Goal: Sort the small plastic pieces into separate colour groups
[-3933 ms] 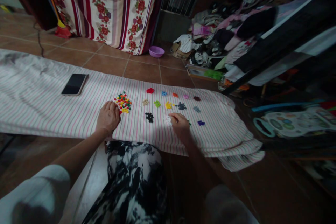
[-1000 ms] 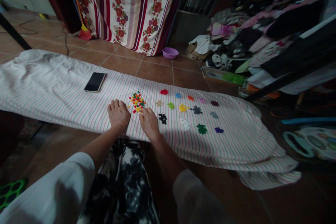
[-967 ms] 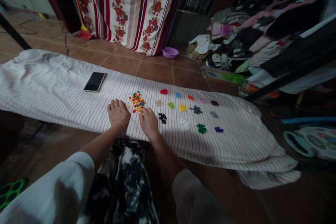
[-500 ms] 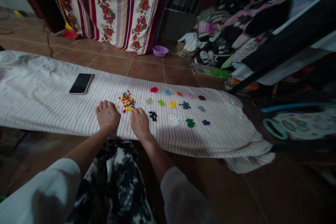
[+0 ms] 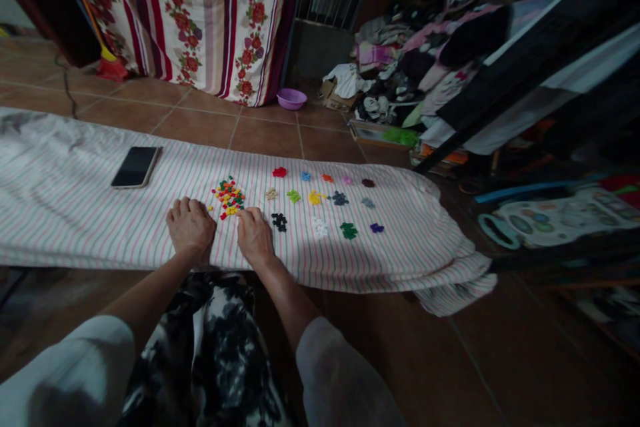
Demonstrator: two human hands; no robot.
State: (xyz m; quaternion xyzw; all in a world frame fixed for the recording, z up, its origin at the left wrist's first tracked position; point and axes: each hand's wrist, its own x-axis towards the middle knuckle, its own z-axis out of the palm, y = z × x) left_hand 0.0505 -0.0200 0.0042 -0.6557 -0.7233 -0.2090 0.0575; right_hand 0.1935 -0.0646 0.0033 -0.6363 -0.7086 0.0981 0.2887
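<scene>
A mixed pile of small red, yellow, green and orange pieces point(image 5: 229, 196) lies on the striped cloth point(image 5: 165, 213). My left hand point(image 5: 190, 225) rests on the cloth just left of the pile, fingers curled; anything under it is hidden. Touching the pile's lower right edge, my right hand point(image 5: 255, 235) has its fingers pinched together, and what they hold is too small to name. Single-colour clusters lie to the right, among them black pieces point(image 5: 279, 221), white pieces point(image 5: 319, 226), green pieces point(image 5: 349, 231), yellow pieces point(image 5: 315, 197) and red pieces point(image 5: 279, 173).
A phone point(image 5: 136, 167) lies on the cloth at the left. Beyond the cloth, a purple basin point(image 5: 291, 99) stands on the tiled floor near a floral curtain point(image 5: 210, 20). Clothes point(image 5: 420, 53) are heaped at the back right, beside a dark slanted bar.
The camera view has shifted, so the scene sits further left. Both hands stay close to the mixed pile in nearly the same poses.
</scene>
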